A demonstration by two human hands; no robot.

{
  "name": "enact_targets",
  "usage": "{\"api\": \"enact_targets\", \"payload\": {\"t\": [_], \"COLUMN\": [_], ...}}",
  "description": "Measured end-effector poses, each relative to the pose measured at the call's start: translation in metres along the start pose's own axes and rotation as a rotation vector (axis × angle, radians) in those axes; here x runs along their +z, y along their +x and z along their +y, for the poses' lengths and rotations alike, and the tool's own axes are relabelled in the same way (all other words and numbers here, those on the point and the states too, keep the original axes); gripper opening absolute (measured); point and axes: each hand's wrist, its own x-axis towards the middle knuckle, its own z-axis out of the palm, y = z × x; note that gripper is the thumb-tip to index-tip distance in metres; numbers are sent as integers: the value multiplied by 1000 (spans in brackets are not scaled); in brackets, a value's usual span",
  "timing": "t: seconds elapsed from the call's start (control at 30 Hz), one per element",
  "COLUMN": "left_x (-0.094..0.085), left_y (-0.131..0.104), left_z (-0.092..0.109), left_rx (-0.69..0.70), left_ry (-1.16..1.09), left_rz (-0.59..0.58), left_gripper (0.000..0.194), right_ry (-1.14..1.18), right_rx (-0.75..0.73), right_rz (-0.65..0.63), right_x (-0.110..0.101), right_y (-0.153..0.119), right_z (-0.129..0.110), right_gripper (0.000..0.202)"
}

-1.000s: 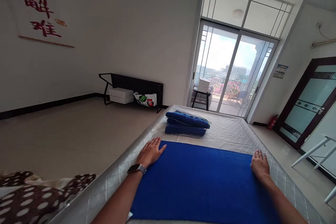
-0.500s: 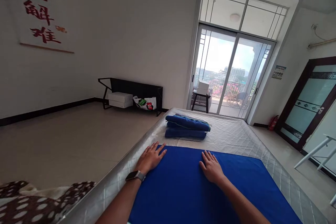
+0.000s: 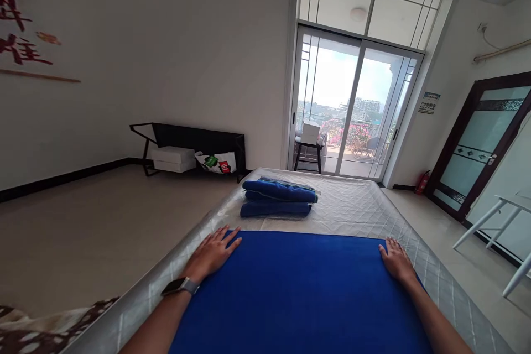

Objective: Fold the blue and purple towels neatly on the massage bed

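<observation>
- Blue cloth point(image 3: 302, 287) already spread flat
- Left hand point(image 3: 212, 254), fingers apart, on its far-left corner
- Right hand point(image 3: 397, 261) far right, fingers nearly together
- Blue stack point(image 3: 277, 190) beyond sits folded

Bright daylight comes in through the glass door point(image 3: 349, 109), and the sky point(image 3: 332, 74) is almost plain white. The left wall point(image 3: 186, 50) and floor point(image 3: 91, 227) look dim. The bed point(image 3: 352, 204) shines a little, but the flat cloth point(image 3: 307, 293) looks dull. Things near the edges look stretched, and far buildings point(image 3: 367, 105) look hazy.
</observation>
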Motion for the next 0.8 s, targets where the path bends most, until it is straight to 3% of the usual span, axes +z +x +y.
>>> {"api": "enact_targets", "payload": {"t": [0.1,0.17,0.27,0.37,0.47,0.6,0.8], "left_x": [-13,-26,-45,-57,-57,-51,-48], "left_y": [-2,-5,-11,-20,-31,-41,-43], "left_z": [4,12,33,54,61,54,56], "left_rx": [-26,-24,95,241,228,90,26], "left_ry": [37,74,107,83,35,-16,-66], "left_rz": [-84,-55,57,48,-21,-110,-106], "left_gripper": [55,57,57,53,56,62,64], "right_ry": [12,22,54,78,71,38,-45], "right_rx": [2,0,1,6,4,9,33], "right_rz": [-1,0,14,24,13,-13,94], "right_x": [1,0,0,0,-1,-4,-9], "right_y": [-1,-2,-2,-3,-2,-2,-9], "right_z": [-6,-8,-6,-4,-5,-7,-7], "right_gripper": [66,67,68,68,67,67,64]}}
